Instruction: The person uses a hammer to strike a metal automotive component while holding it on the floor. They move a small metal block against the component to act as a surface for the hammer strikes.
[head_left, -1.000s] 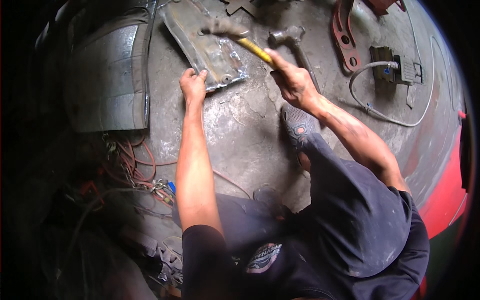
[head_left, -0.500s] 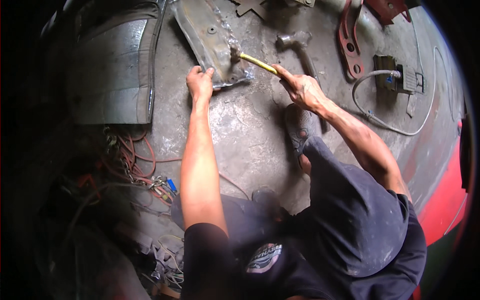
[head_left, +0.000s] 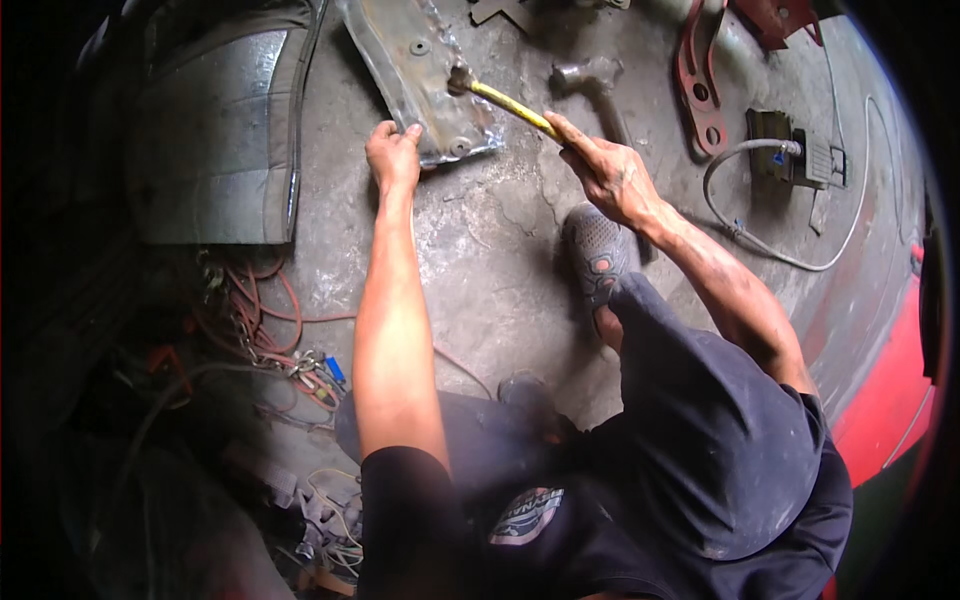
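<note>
The left hand is holding the near left corner of a gray metal plate, with its thumb resting on top; I cannot tell how far the other fingers are reaching under. The right hand is gripping the yellow handle of a hammer, and the hammer's head seems to be touching the plate near its right edge. The plate is lying on the floor, in front of the person, between a gray padded panel on the left and a bigger hammer on the right. The plate is looking stiff, maybe a bit heavy, and hard to break. Its right edge is looking bumpy and could be scratchy, so the smoother left side is probably giving a safer hold.
</note>
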